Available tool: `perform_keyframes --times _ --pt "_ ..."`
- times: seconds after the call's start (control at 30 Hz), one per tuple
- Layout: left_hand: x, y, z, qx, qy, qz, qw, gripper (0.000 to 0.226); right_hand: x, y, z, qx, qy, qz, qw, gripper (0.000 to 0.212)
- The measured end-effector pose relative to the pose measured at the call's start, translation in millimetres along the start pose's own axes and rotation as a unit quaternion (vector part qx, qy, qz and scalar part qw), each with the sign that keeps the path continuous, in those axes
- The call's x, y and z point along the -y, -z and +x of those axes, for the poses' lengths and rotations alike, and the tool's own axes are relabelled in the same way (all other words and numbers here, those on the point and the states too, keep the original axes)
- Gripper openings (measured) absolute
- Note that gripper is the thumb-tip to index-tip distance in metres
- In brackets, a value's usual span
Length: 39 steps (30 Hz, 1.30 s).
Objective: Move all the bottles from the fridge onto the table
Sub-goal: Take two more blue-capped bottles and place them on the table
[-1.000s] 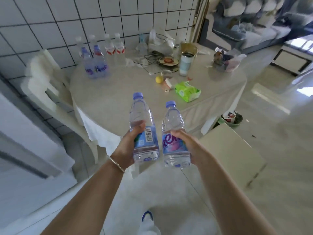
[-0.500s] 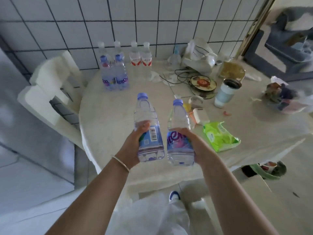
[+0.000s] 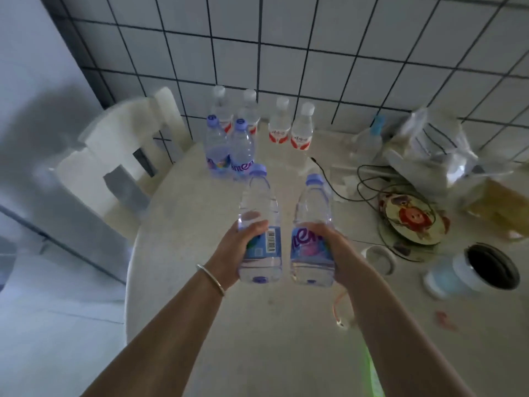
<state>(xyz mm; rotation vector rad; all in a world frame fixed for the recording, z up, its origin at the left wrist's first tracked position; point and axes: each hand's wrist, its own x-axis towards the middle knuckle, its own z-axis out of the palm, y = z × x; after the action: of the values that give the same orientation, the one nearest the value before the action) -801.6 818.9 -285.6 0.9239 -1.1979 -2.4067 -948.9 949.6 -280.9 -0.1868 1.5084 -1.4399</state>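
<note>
Bottles upright, one in each hand: left hand (image 3: pixel 229 253) fingers wrap one bottle (image 3: pixel 259 224), right hand (image 3: pixel 340 253) the other (image 3: pixel 313 227), above the counter (image 3: pixel 177 253); the standing group (image 3: pixel 229 150) lies ahead, slightly left.

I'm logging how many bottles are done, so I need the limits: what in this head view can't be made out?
- Fridge: out of frame, so bottles left inside can't be counted.
- Back bottles: partly hidden by the two purple-capped ones; labels unreadable.
- Held bottles: left hand and right hand cover part of each label.
- Table: its right side is cut by the frame edge.
- Green item: blurred, behind the right forearm.
</note>
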Motion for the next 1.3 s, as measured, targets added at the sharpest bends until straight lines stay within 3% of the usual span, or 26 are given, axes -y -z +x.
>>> perform_keyframes --times 0.07,0.17,0.23,0.33,0.5,0.6,0.7,0.8,0.93,1.07,1.3 --pt "-3 0 22 -0.005 0.0 0.021 1.0 0.041 12 0 18 -0.024 -0.007 -0.021 0.999 0.051" --pt "-11 -2 58 -0.022 0.002 0.055 0.998 0.044 25 0 47 -0.069 0.022 -0.04 0.997 0.01" --pt "-12 -2 84 -0.043 -0.016 0.094 0.995 0.031 33 -1 65 -0.096 0.071 -0.039 0.992 0.018" --pt "-19 1 131 -0.064 -0.033 0.139 0.988 0.064 46 0 101 -0.121 0.158 -0.079 0.977 0.016" --pt "-33 4 202 -0.056 -0.092 0.23 0.967 0.083 58 7 164 -0.193 0.197 -0.134 0.952 0.05" --pt "-36 1 231 -0.056 -0.141 0.277 0.949 0.06 59 6 198 -0.238 0.181 -0.166 0.94 0.07" --pt "-39 -2 251 -0.047 -0.192 0.337 0.921 0.04 60 5 219 -0.265 0.173 -0.199 0.927 0.061" --pt "-34 4 270 -0.052 -0.232 0.347 0.907 0.038 52 11 232 -0.28 0.18 -0.202 0.921 0.06" --pt "-25 11 283 -0.077 -0.247 0.361 0.896 0.052 45 13 240 -0.291 0.181 -0.209 0.916 0.07" --pt "-22 10 285 -0.098 -0.271 0.363 0.886 0.023 39 10 250 -0.283 0.179 -0.211 0.918 0.071" --pt "-29 6 280 -0.093 -0.293 0.381 0.872 0.028 38 3 240 -0.286 0.197 -0.211 0.914 0.081"
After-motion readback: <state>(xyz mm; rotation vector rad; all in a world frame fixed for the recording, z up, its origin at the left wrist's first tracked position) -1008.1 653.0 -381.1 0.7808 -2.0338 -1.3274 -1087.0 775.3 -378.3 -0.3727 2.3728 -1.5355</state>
